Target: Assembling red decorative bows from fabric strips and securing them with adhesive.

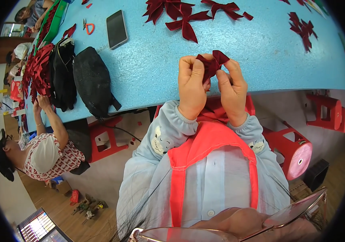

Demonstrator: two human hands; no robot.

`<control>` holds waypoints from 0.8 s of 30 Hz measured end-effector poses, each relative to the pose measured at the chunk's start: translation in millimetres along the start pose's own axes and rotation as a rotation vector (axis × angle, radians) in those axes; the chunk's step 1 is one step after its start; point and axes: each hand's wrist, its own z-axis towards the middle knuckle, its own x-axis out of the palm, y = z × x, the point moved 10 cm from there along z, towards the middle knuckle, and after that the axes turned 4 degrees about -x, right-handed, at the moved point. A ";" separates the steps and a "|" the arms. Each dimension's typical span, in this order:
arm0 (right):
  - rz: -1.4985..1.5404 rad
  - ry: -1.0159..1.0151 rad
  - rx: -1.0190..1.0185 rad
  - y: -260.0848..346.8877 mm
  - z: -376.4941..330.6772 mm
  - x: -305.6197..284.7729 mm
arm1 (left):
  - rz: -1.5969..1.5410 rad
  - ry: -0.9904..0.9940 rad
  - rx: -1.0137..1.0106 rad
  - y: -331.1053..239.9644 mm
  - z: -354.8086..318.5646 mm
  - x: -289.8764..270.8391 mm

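Between my two hands, just above the near edge of the blue table (152,72), is a dark red velvet bow (209,67), partly covered by my fingers. My left hand (191,82) pinches its left side between thumb and fingertips. On the other side, my right hand (233,86) grips a loop with thumb and forefinger. Finished-looking velvet bows (186,24) lie on the table beyond my hands, and another dark red bow (302,30) is at the far right.
A phone (117,29), red-handled snips (89,27) and black bags (93,78) lie to the left. Past them, a co-worker (47,149) sits by a heap of red ribbon pieces (39,72) and a green crate (53,24). Red stools (289,147) stand below the table.
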 end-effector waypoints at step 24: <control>1.071 -0.105 0.657 -62.9 -28.0 30.6 | -0.004 -0.142 -0.064 14.8 9.2 -17.6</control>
